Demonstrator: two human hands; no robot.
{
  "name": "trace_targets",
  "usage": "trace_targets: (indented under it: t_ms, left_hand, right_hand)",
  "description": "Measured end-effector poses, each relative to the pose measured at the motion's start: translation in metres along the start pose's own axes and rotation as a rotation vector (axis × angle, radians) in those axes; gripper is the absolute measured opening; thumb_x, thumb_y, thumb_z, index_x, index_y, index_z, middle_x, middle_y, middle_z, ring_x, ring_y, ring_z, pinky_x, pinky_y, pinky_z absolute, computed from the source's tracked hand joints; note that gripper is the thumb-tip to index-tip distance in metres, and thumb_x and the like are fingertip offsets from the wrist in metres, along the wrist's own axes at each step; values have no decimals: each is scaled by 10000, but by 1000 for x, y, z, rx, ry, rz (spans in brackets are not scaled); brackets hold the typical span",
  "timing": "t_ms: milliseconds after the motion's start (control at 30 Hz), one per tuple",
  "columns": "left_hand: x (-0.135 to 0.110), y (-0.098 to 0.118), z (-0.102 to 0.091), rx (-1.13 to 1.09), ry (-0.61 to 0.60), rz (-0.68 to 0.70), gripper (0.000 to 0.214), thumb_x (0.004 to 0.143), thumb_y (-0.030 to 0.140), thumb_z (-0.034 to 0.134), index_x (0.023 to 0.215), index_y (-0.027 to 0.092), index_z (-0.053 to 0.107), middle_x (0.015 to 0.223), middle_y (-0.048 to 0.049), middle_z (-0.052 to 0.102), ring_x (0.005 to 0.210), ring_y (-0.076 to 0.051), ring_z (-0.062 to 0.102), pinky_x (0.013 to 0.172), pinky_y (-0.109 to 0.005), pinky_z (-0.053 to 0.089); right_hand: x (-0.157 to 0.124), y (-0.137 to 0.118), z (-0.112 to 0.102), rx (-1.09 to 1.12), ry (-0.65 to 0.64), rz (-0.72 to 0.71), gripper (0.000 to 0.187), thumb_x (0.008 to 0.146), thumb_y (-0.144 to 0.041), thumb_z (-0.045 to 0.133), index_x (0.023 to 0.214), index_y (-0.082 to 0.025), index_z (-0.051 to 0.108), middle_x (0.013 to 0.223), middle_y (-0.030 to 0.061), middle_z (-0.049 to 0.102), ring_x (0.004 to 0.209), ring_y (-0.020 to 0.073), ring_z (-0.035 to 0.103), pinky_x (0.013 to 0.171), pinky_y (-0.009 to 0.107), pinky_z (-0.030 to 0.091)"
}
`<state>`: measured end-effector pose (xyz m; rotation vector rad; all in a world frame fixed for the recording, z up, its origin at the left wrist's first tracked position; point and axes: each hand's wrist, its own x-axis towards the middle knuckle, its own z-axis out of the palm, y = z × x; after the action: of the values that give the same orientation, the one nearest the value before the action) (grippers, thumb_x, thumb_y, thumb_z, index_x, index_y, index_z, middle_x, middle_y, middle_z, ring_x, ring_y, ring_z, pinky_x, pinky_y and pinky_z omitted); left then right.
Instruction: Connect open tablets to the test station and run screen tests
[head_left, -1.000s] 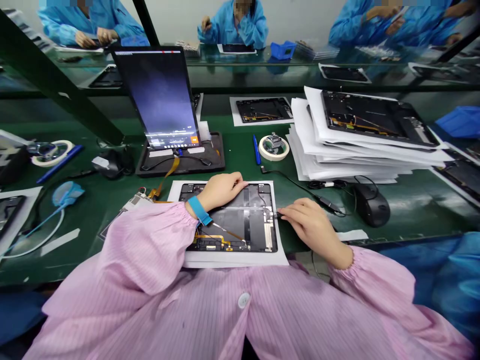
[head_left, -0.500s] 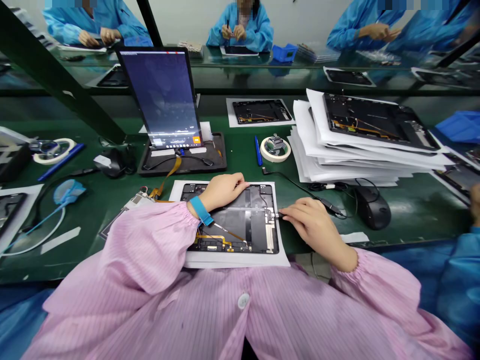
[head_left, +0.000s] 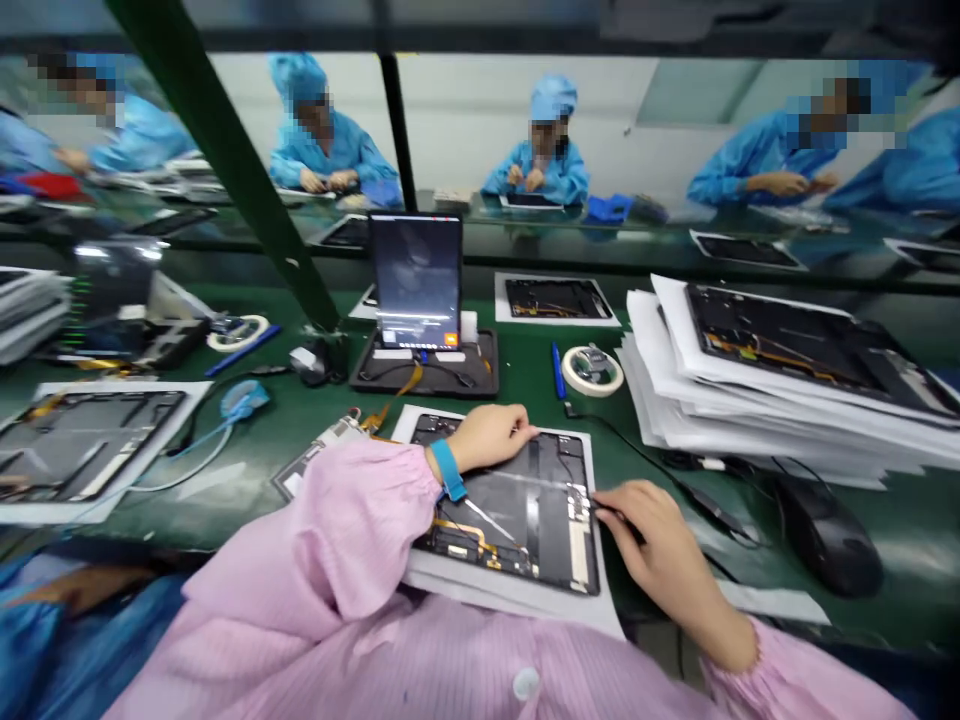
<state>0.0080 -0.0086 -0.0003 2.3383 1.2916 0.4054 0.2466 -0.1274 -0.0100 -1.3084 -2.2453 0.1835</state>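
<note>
An open tablet chassis (head_left: 517, 500) with a dark metal back, black tape strips and a gold flex cable (head_left: 469, 533) lies on a white paper sheet (head_left: 510, 588). My left hand (head_left: 487, 438) rests on its top edge and holds nothing. A blue wristband (head_left: 448, 470) circles that wrist. My right hand (head_left: 652, 530) pinches a thin black tool (head_left: 611, 510) against the chassis's right edge. Slim metal tweezers (head_left: 487, 520) lie on the chassis, their far end hidden by my left sleeve.
To the right, a tall paper stack carries another opened tablet (head_left: 795, 345), with a black mouse (head_left: 829, 535) nearby. A tape roll (head_left: 592, 370), a blue pen (head_left: 558, 370) and an upright screen in a black tray (head_left: 416, 285) stand ahead. Co-workers sit beyond a glass partition (head_left: 480, 230).
The head view has swung, so the whole bench sits lower and further left or right in frame, and more of the left bench shows. My hands stay at the same places on the chassis.
</note>
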Motion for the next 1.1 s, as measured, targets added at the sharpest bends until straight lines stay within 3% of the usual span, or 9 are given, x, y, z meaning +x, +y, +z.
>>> trace_targets:
  t_ms: [100, 200, 300, 367, 433, 533, 633, 733, 1100]
  left_hand:
    - [2, -1, -17, -50, 64, 61, 280, 899, 445, 520, 864, 196, 644, 847, -32, 699, 791, -186, 633, 690, -277, 455]
    - [-1, -17, -56, 5, 331, 58, 258, 922, 389, 494, 901, 190, 657, 956, -52, 694, 933, -193, 611, 867, -307, 452]
    - [-12, -49, -95, 117, 611, -195, 247, 937, 301, 457, 1010, 160, 646, 1080, -90, 673, 1059, -215, 570, 987, -355, 404]
    - [-21, -71, -107, 200, 624, -391, 273, 928, 295, 463, 1069, 125, 624, 1130, -135, 652, 1125, -257, 535, 999, -401, 399]
    - [-28, -87, -105, 244, 521, -505, 310, 922, 319, 464, 1101, 104, 597, 1146, -171, 635, 1178, -291, 502, 982, -433, 412]
    - [-30, -95, -87, 243, 400, -532, 367, 927, 326, 446, 1202, 96, 522, 1252, -196, 575, 1285, -298, 421, 1012, -448, 394]
    - [-24, -95, -75, 235, 427, -573, 483, 937, 354, 423, 1320, 60, 413, 1426, -229, 422, 1390, -310, 284, 1085, -454, 318]
    - [-15, -96, -75, 208, 443, -621, 604, 939, 465, 403, 1356, 28, 372, 1497, -250, 308, 1426, -337, 202, 1117, -459, 266]
    - [-12, -103, -79, 108, 460, -562, 643, 929, 518, 410, 1344, 28, 377, 1472, -264, 342, 1428, -342, 203, 1127, -471, 250]
  right_hand:
    - [0, 11, 2, -19, 57, -24, 143, 934, -298, 510, 1011, -231, 610, 901, 59, 636, 864, 240, 567, 769, 408, 449]
    - [0, 21, 6, -12, 55, -26, 157, 928, -347, 513, 1002, -255, 616, 895, 54, 642, 843, 245, 592, 744, 407, 480]
    - [0, 27, 11, 13, 30, -33, 176, 930, -370, 500, 990, -259, 622, 906, 58, 654, 838, 247, 616, 742, 407, 509]
    - [1, 28, 13, 14, 32, -37, 185, 930, -379, 496, 983, -257, 625, 914, 58, 660, 839, 246, 629, 740, 399, 521]
    - [1, 30, 14, 9, 39, -39, 196, 932, -388, 490, 983, -255, 625, 915, 55, 663, 836, 242, 636, 730, 388, 527]
    - [2, 32, 14, -2, 24, -30, 217, 937, -397, 481, 987, -242, 624, 922, 59, 664, 844, 238, 638, 735, 374, 525]
    - [1, 35, 14, -12, -6, -9, 236, 939, -409, 482, 990, -227, 624, 936, 62, 660, 861, 230, 634, 758, 361, 518]
    - [0, 37, 15, -15, -13, -5, 252, 937, -425, 486, 993, -223, 625, 945, 58, 659, 868, 222, 632, 767, 348, 514]
    - [-2, 41, 15, -27, 0, -14, 263, 943, -441, 475, 1008, -230, 619, 962, 49, 663, 876, 209, 640, 757, 328, 521]
